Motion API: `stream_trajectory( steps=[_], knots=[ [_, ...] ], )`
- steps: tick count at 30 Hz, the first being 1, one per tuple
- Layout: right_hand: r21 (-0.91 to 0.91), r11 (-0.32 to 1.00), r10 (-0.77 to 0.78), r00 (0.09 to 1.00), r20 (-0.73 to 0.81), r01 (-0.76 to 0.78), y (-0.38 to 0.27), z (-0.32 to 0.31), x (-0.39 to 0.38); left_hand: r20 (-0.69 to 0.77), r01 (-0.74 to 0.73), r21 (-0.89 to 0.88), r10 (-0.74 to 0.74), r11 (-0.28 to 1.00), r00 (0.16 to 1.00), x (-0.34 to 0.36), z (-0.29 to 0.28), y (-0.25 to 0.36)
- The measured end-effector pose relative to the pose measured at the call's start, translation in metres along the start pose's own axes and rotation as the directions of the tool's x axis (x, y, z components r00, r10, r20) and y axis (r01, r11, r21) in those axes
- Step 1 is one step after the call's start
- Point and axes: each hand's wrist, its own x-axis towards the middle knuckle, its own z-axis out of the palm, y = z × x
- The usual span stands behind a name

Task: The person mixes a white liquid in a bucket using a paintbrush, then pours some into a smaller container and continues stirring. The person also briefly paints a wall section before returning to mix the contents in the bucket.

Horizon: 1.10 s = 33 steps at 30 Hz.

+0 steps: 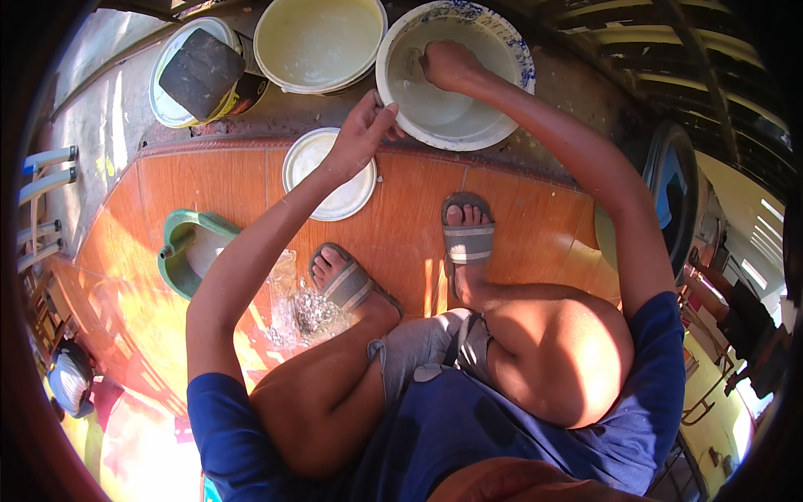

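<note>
A round white basin (456, 134) with blue stains along its far right rim stands on the grey ledge ahead of me. Its inside looks wet and greyish, with liquid or a thin paste at the bottom. My left hand (365, 125) grips the basin's near left rim, thumb on top. Inside the basin, my right hand (452, 65) is closed low against the far left wall; whatever its fingers hold is hidden. Left of the basin stands a white bucket (318, 46) with pale residue inside. A round white lid (347, 192) lies on the orange tiles beneath my left wrist.
At the far left, a dark slab (201, 74) lies on a lidded bucket (167, 105). A green scoop-like container (177, 272) and a clear crumpled plastic bag (305, 314) are by my left foot. Blue-white rails (46, 180) edge the left; another person's leg (711, 276) shows right.
</note>
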Motion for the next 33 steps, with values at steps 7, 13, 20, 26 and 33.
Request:
stream_trajectory(
  steps=[7, 13, 20, 26, 33],
  knots=[
    [-0.397, 0.918, -0.063, 0.987, -0.150, -0.002, 0.025, 0.000, -0.013, 0.002, 0.010, -0.007, -0.010, 1.000, 1.000, -0.001, -0.001, 0.002],
    [-0.498, 0.866, -0.071, 0.997, -0.014, 0.055, 0.023, -0.013, -0.024, 0.009, 0.018, -0.013, -0.018, 1.000, 1.000, -0.001, -0.002, 0.003],
    [-0.386, 0.918, 0.116, 0.992, 0.055, -0.086, 0.024, -0.024, -0.030, 0.022, -0.010, -0.007, 0.011, 1.000, 1.000, -0.001, -0.002, 0.001],
    [-0.264, 0.964, 0.051, 0.999, 0.012, -0.046, 0.016, -0.012, -0.002, 0.024, -0.006, 0.023, 0.005, 1.000, 1.000, -0.001, -0.003, 0.001],
    [-0.210, 0.962, -0.171, 0.985, 0.029, 0.173, -0.004, 0.012, -0.004, 0.014, -0.018, 0.012, 0.018, 1.000, 1.000, 0.000, -0.002, 0.000]
  ],
)
